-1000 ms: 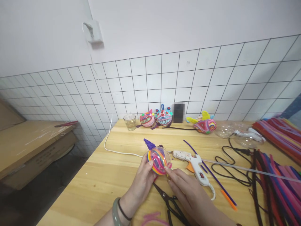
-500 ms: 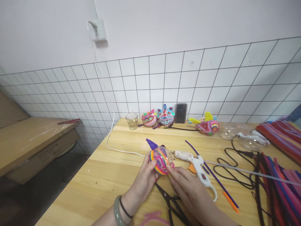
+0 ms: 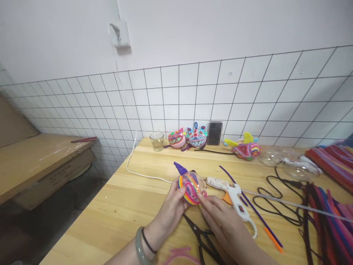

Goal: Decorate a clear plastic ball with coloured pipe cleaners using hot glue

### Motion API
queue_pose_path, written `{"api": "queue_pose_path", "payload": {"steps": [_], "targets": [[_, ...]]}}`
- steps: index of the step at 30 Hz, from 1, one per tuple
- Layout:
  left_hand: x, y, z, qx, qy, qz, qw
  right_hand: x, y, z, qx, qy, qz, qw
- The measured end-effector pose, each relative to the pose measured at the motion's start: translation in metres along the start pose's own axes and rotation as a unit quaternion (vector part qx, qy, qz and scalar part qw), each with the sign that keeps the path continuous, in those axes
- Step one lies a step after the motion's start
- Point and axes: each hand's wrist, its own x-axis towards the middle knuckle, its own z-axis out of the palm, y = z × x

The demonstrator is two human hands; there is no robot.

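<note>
My left hand (image 3: 171,202) is closed around a clear plastic ball (image 3: 199,181), thumb on its front. Rainbow-coloured pipe cleaners (image 3: 184,191) cover the ball's left and lower side, and a coiled purple pipe-cleaner cone (image 3: 180,168) sticks out at upper left. At the ball's lower right edge, the fingers of my right hand (image 3: 220,217) pinch a pink pipe cleaner (image 3: 203,193) lying against it. Black scissors (image 3: 197,231) lie below the hands, partly under the right one. A white hot glue gun (image 3: 234,193) rests just right of the ball.
Decorated balls (image 3: 197,138) and a glass cup (image 3: 157,141) stand along the tiled wall. Clear plastic balls (image 3: 271,157) lie at the back right. Pipe-cleaner bundles (image 3: 328,206) and a black cable (image 3: 267,206) occupy the right side. A pink pipe cleaner piece (image 3: 180,254) lies in front.
The camera view has shifted slightly, so everything sits a little further right. Both hands stay on the ball in nearly the same pose.
</note>
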Motion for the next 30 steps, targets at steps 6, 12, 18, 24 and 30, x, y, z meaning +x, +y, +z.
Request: {"api": "queue_pose_path", "payload": {"steps": [6,12,18,24,30], "targets": [[0.0010,0.0005,0.0000,0.007,-0.006,-0.004,1.000,0.0012,-0.0012,-0.0012,0.007,0.007,-0.001,1.000],[0.0014,0.0017,0.0012,0.006,-0.009,-0.006,1.000,0.0029,-0.0033,-0.0029,0.015,0.008,0.001,1.000],[0.0009,0.0010,-0.0009,0.002,-0.010,-0.009,1.000,0.0032,-0.0024,-0.0024,0.013,0.000,0.000,1.000],[0.0026,-0.0009,-0.0040,-0.014,0.015,-0.023,1.000,0.0015,-0.0026,-0.0010,-0.006,0.005,0.009,1.000],[0.0027,-0.0017,-0.0050,0.004,0.026,-0.009,1.000,0.0008,-0.0041,-0.0005,0.000,-0.014,0.009,1.000]]}}
